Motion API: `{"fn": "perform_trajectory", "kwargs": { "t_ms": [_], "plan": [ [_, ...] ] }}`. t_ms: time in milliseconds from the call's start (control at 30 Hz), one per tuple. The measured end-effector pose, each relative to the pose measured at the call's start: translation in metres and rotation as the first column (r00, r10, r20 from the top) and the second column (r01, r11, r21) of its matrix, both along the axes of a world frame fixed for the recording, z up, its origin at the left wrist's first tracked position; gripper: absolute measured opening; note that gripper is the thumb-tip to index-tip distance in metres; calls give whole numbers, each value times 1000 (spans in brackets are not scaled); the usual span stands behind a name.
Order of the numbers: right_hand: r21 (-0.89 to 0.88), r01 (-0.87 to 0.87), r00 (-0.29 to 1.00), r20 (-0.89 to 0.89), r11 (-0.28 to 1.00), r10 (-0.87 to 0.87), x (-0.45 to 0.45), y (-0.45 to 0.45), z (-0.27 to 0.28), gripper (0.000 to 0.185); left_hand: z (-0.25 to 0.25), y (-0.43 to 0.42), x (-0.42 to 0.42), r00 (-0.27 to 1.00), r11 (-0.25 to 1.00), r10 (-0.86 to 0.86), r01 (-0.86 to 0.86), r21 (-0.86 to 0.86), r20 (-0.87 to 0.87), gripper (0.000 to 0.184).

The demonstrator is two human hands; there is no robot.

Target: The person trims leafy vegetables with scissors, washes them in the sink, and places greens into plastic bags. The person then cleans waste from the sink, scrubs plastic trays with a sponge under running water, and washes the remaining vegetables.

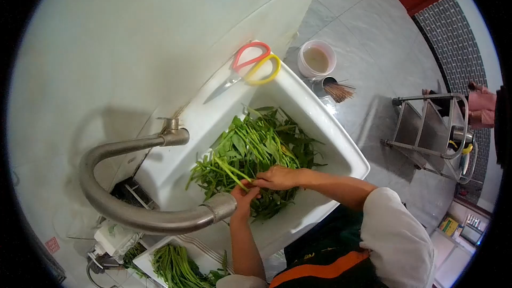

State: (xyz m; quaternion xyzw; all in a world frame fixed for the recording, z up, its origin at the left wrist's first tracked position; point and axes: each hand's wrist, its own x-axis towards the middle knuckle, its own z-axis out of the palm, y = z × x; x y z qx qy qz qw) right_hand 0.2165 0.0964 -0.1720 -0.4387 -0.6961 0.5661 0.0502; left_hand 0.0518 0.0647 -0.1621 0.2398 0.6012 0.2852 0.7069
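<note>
A large heap of leafy green stems (250, 138) lies in the white sink (344, 152). Over the front part of the heap, my left hand (245, 196) is closed around a few pale green stems (229, 169) that point up and to the left. My right hand (277, 177) meets it from the right, its fingers pinched on the lower end of the same stems. The fingertips of both hands are close together. The curved metal faucet (128, 223) reaches in from the left, its spout end just beside my left hand.
Red and yellow handled scissors (256, 66) lie on the sink's back corner. More greens (176, 266) rest in a white tray at the bottom. A bucket (317, 58) and a container of thin sticks (322, 86) stand beyond the sink. A metal cart (432, 128) stands right, near a person in pink (481, 106).
</note>
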Motion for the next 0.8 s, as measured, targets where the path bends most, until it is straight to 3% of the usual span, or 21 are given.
{"fn": "perform_trajectory", "kwargs": {
  "t_ms": [100, 167, 200, 233, 267, 300, 333, 367, 400, 433, 533, 567, 600, 633, 667, 700, 733, 767, 800],
  "plan": [
    [-78, -122, 982, -152, 989, 109, 7, 3, -4, 31, 1, 1, -6, 994, 995, -94, 93, -31, -48, 21],
    [-345, 46, 890, -413, 937, -195, 16, 16, -9, 28, 10, 6, -9, 925, 921, -367, 347, -177, -95, 18],
    [-347, 395, 799, -327, 851, -504, 20, 28, 1, 22, 13, 9, -8, 925, 920, -368, 348, -178, -92, 18],
    [-432, 562, 685, -236, 706, -690, 30, 47, -1, 24, 16, 9, -6, 910, 912, -395, 372, -172, -126, 19],
    [-309, 761, 518, -238, 570, -822, 37, 59, -15, 24, 17, 9, -6, 893, 903, -421, 395, -167, -161, 20],
    [-220, 762, 593, -141, 609, -793, 48, 72, -16, 21, -6, 0, -15, 893, 903, -421, 396, -169, -159, 20],
    [-213, 764, 593, -142, 609, -793, 43, 72, -16, 21, -52, -13, -27, 876, 915, -400, 397, -70, -268, 23],
    [244, 681, 721, -63, 690, -690, 31, 68, -17, 24, -62, -16, -29, 866, 916, -386, 400, -22, -318, 24],
    [632, 426, 794, 81, 647, -603, 20, 59, -20, 29, -72, -18, -31, 853, 914, -368, 405, 25, -370, 26],
    [606, 312, 850, 165, 731, -500, 13, 49, -30, 43, -65, -11, -27, 866, 909, -326, 397, 127, -381, 28],
    [223, 270, 755, 554, 937, -350, -9, 36, -43, 32, -69, -6, -20, 878, 886, -256, 380, 265, -404, 32],
    [225, 270, 756, 552, 936, -351, -10, 30, -55, 32, -70, -4, -16, 936, 920, -168, 262, 291, -311, 28],
    [326, 293, 772, 474, 899, -423, -10, 23, -75, 29, -68, 0, -12, 974, 942, -76, 141, 306, -214, 25],
    [420, 320, 783, 387, 849, -487, -10, 22, -81, 26, -53, 12, -5, 973, 941, -78, 143, 307, -216, 25],
    [418, 321, 784, 387, 850, -486, -6, 20, -87, 26, -39, 23, 1, 986, 976, -32, 66, 205, -164, 22],
    [269, 445, 837, 213, 854, -503, -1, 21, -83, 24, -29, 27, 4, 993, 996, 22, -11, 93, -115, 19],
    [97, 529, 845, 33, 843, -534, 3, 21, -78, 23, -36, 25, 4, 993, 996, 23, -12, 91, -114, 19],
    [102, 527, 845, 35, 843, -533, 7, 21, -70, 23, -54, 23, 3, 974, 984, -54, 90, 154, -218, 16],
    [-194, 568, 793, -130, 800, -595, 11, 21, -56, 20, -73, 22, 4, 939, 959, -119, 193, 208, -323, 14]
  ]
}}
